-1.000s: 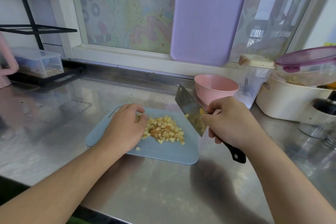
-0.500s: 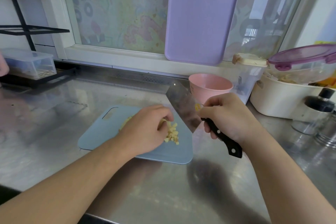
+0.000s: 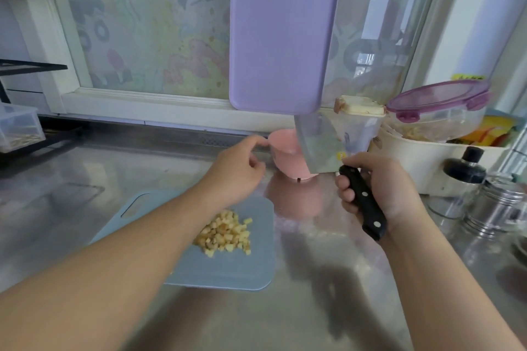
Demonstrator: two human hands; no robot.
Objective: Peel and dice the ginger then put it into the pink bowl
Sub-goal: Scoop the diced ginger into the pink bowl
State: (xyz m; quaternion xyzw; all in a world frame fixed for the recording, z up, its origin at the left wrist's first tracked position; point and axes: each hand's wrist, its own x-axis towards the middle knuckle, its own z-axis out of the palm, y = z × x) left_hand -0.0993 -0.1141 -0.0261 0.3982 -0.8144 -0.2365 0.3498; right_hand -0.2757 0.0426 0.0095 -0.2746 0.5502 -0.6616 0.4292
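Right hand (image 3: 379, 191) has its fingers wrapped tight around the black handle of the cleaver (image 3: 322, 145), blade tilted up and partly covering the pink bowl (image 3: 285, 151). Left hand (image 3: 236, 171) is reaching across, thumb and fingertips pinching the bowl's near rim, and the bowl looks tipped toward it on the steel counter (image 3: 328, 293). Diced ginger (image 3: 225, 234) sits in 1 loose pile on the blue cutting board (image 3: 228, 271), just under the left forearm and near the bowl, not touching it. Purple board (image 3: 282, 31) leans against the window behind.
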